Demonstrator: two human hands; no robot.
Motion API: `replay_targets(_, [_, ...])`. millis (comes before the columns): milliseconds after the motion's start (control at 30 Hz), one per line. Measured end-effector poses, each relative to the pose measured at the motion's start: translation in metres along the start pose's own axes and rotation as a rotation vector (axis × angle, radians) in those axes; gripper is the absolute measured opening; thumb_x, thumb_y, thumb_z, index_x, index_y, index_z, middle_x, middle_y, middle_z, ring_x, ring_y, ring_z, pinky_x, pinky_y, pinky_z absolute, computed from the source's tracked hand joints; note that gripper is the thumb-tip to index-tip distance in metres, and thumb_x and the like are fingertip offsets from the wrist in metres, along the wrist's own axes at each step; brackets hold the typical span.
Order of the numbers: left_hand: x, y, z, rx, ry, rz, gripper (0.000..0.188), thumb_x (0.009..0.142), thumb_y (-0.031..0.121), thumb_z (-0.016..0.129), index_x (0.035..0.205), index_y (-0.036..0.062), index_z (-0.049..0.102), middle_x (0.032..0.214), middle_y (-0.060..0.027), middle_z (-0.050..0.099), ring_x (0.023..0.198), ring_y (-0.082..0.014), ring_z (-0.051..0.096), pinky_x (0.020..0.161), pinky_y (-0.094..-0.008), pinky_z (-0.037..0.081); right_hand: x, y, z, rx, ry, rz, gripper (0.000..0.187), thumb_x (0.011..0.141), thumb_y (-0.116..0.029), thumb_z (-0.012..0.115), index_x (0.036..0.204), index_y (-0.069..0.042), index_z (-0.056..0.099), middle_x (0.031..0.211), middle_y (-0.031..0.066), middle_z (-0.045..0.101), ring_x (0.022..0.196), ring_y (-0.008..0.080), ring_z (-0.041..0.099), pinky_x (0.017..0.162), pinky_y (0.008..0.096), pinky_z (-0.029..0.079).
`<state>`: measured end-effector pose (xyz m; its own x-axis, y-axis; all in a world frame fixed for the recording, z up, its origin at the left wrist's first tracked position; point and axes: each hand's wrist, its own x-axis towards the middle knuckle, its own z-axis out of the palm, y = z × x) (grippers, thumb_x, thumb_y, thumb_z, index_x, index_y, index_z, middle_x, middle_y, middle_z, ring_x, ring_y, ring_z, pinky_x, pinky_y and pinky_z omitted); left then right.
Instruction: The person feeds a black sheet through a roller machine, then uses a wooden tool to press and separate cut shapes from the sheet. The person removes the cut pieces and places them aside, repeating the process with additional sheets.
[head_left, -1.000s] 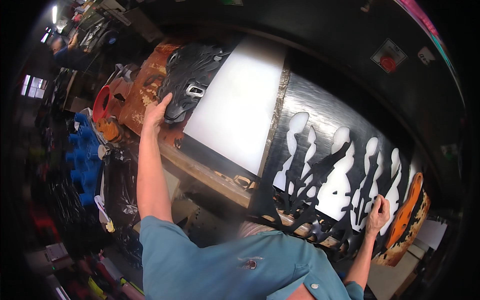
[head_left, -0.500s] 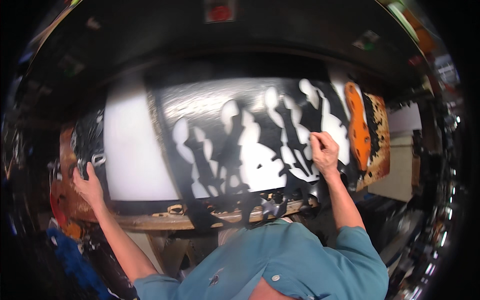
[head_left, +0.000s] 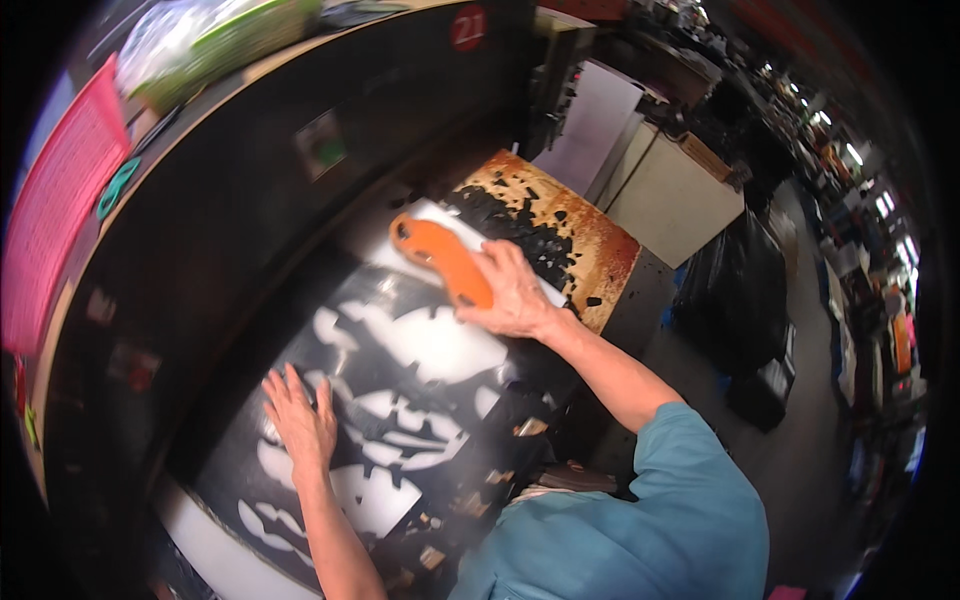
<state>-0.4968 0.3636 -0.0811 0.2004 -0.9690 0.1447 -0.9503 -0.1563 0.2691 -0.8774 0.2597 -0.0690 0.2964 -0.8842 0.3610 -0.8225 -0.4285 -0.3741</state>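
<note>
Orange piece (head_left: 450,262) over the white board (head_left: 383,252), right hand (head_left: 510,293) grasping its near end.
Left hand (head_left: 303,425), spread and gripping nothing, is over the black sheet (head_left: 232,465); from here, the piece looks stiff, best held by its sides.

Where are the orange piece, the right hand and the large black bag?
Orange piece (head_left: 445,260): head view, middle of its long body.
Right hand (head_left: 514,296): head view, back of the hand.
Black bag (head_left: 728,290): head view, its side.

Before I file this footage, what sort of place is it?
Probably a cutting workshop: a black sheet full of cut-outs, a curved orange piece and black scraps on a stained board.
</note>
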Motion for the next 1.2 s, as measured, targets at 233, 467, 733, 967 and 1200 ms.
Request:
replay_targets(233, [0.001, 0.001, 0.026, 0.287, -0.025, -0.056, 0.074, 0.108, 0.032, 0.06, 0.171, 0.0095, 0.029, 0.177, -0.0257, 0.02, 0.164, -0.0449, 0.017, 0.132, -0.0591, 0.017, -0.007, 0.046, 0.011, 0.068, -0.398, -0.107, 0.124, 0.079, -0.069, 0.079, 0.166, 0.002, 0.028, 0.168, 0.0407, 0.016, 0.156, 0.0587, 0.02, 0.129, 0.0666, 0.024])
replay_targets(467, [0.004, -0.032, 0.039, 0.085, 0.074, -0.151, 0.059, 0.113, 0.026, 0.046, 0.167, 0.0029, 0.037, 0.176, -0.0218, 0.028, 0.165, -0.037, 0.021, 0.133, -0.0536, 0.013, -0.005, 0.041, -0.001, 0.181, -0.451, -0.034, 0.114, 0.083, -0.055, 0.077, 0.168, 0.002, 0.028, 0.168, 0.0452, 0.011, 0.157, 0.0639, 0.011, 0.131, 0.0671, 0.014])
replay_targets(733, [0.006, -0.042, 0.047, 0.254, 0.154, -0.257, 0.057, 0.115, 0.031, 0.05, 0.164, 0.002, 0.042, 0.174, -0.023, 0.031, 0.163, -0.04, 0.026, 0.133, -0.049, 0.021, -0.01, 0.044, 0.02, 0.211, -0.192, -0.09, 0.089, 0.081, -0.034, 0.069, 0.156, 0.008, 0.045, 0.156, 0.0452, 0.036, 0.141, 0.0542, 0.041, 0.12, 0.0572, 0.033])
replay_targets(967, [0.008, -0.05, 0.046, 0.29, 0.145, -0.259, 0.058, 0.116, 0.033, 0.048, 0.164, 0.0021, 0.042, 0.174, -0.0219, 0.033, 0.162, -0.0397, 0.027, 0.133, -0.0485, 0.022, -0.012, 0.046, 0.02, 0.248, -0.125, -0.095, 0.072, 0.088, -0.03, 0.062, 0.147, 0.008, 0.05, 0.152, 0.0459, 0.04, 0.139, 0.0559, 0.043, 0.119, 0.0583, 0.034])
replay_targets(1200, [0.01, -0.034, 0.044, 0.291, 0.161, -0.274, 0.058, 0.116, 0.035, 0.048, 0.164, 0.0029, 0.042, 0.172, -0.0229, 0.035, 0.162, -0.04, 0.028, 0.133, -0.0477, 0.023, -0.01, 0.045, 0.022, 0.253, -0.076, -0.086, 0.058, 0.09, -0.028, 0.065, 0.135, 0.008, 0.057, 0.146, 0.0418, 0.043, 0.131, 0.0515, 0.048, 0.112, 0.058, 0.04])
